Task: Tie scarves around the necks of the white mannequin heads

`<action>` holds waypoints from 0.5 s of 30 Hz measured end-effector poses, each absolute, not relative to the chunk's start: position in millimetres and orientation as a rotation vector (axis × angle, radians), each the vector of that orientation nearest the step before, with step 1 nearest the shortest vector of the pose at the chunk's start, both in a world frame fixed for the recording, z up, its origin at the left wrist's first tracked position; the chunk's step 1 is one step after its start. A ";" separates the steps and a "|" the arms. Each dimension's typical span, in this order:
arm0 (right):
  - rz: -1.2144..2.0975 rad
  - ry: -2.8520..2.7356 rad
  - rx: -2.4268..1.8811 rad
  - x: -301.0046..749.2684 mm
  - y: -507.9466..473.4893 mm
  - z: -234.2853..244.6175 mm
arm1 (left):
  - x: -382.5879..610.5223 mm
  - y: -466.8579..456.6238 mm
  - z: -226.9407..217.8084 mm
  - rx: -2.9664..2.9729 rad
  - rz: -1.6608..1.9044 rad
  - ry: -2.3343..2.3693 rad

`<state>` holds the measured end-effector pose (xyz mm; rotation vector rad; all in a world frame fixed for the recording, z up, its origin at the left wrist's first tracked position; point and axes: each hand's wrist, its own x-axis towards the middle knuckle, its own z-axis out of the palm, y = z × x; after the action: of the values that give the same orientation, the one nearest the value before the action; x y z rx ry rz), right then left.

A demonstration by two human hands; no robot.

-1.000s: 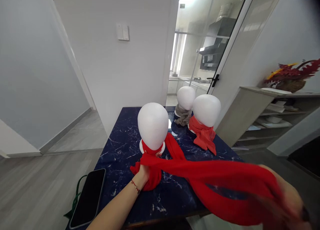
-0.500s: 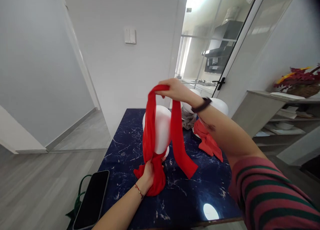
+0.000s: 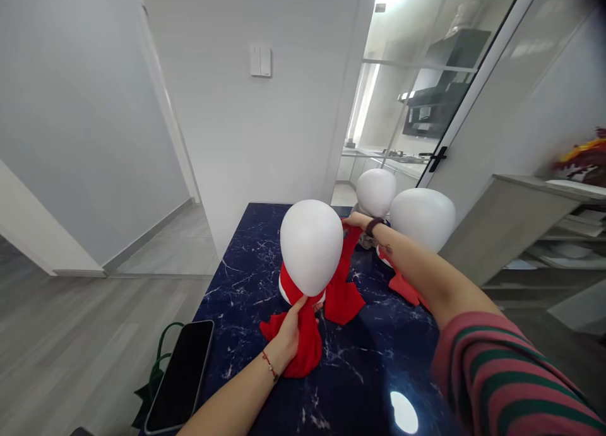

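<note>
A smooth white mannequin head (image 3: 311,243) stands upright on the table in front of me. Round its neck runs a red scarf (image 3: 308,347), whose near end lies bunched on the table. My left hand (image 3: 290,332) is closed on the scarf at the front of the neck, just below the head. To the right of the head, my right hand (image 3: 356,221) grips another stretch of the same scarf, which hangs down to the tabletop. Part of the scarf behind the head is hidden.
Two more white mannequin heads (image 3: 423,218) stand at the back right, one with a coral scarf (image 3: 402,288). A phone (image 3: 180,376) lies at the table's left edge by a green bag handle (image 3: 163,341). The blue marbled table (image 3: 246,253) meets the wall behind.
My right hand has carried its stretch of scarf from above the head down to the right side, passing behind the head. My left hand keeps its hold at the neck. The view has shifted slightly.
</note>
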<state>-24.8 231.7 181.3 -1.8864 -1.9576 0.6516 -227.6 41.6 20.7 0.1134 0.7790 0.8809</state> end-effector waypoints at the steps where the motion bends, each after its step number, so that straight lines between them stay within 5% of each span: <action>1: 0.727 -1.910 -1.886 -13.3 224.6 174.0 | -227.7 42.6 19.5 0.116 0.881 0.783; 4: 0.917 -1.785 -1.847 22.4 201.5 155.7 | -227.1 46.0 16.1 0.138 0.889 0.785; 11: 1.958 -1.442 -1.318 70.3 89.5 124.8 | -226.3 48.9 14.4 0.178 0.894 0.760; 15: 2.093 -1.678 -1.093 34.1 4.4 114.6 | -226.5 48.8 13.3 0.210 0.882 0.712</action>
<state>34.1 4.4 114.6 -1.0930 -1.6783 2.0927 -226.5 48.8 13.3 0.2095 0.7117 0.8824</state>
